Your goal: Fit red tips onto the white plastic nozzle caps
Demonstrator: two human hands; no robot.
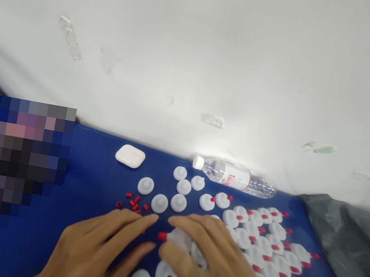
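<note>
We find the white piece (pixel 179 239) in front of us, low in the middle of the view, above the blue table (pixel 92 179). Its long axis runs roughly level across the view; its red tip (pixel 162 236) points left, toward the left hand (pixel 95 242). The right hand (pixel 216 263) pinches it between thumb and fingers, knuckles up. The left hand arches palm down, thumb and forefinger parted around bare space — its other fingertips we cannot make out.

To the right we note rows of red-tipped discs (pixel 264 244), most tips pointing right. Beyond the hands lie plain white discs (pixel 159 204) and loose red sleeves (pixel 132 203). Containers: a clear bottle (pixel 235 176) on its side, cap leftward — contents we cannot tell; a rounded white case (pixel 130 156), shut.
</note>
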